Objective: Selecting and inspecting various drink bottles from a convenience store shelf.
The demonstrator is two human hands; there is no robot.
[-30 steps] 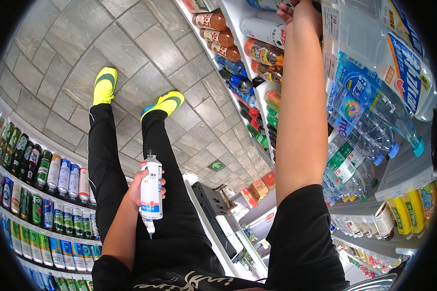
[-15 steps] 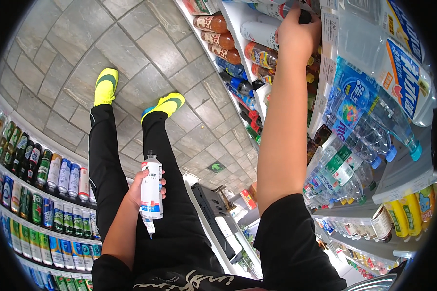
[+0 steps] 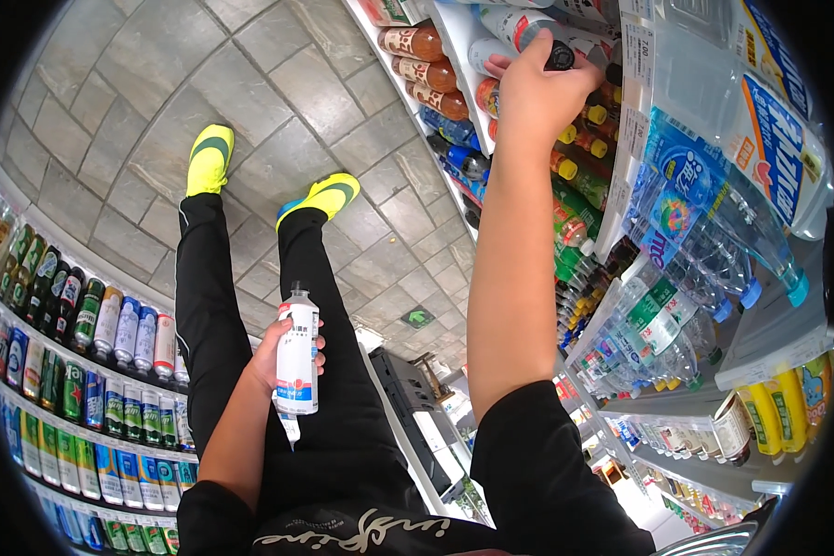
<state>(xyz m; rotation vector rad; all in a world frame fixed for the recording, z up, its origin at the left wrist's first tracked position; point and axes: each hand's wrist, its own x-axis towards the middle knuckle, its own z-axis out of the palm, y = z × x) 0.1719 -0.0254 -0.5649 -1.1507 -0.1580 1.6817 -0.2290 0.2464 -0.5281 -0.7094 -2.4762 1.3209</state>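
Note:
My left hand is closed around a white-labelled plastic bottle with a dark cap, held upright in front of my legs. Below its base shows a small pale object with a blue tip; I cannot make out what it is. At the upper right, my right arm reaches to the drinks shelf. My right hand is closed on the neck end of a white-and-grey bottle with a black cap. That bottle lies tilted over the shelf row, its far end near the top edge of the picture.
Brown drink bottles stand on the shelf left of my right hand. Large water bottles fill the right side. Rows of cans line a curved shelf at the left. Grey tiles cover the floor around my yellow shoes.
My right hand has come slightly lower and to the left, and the black-capped bottle in it shows more. The left hand keeps its bottle, with little movement.

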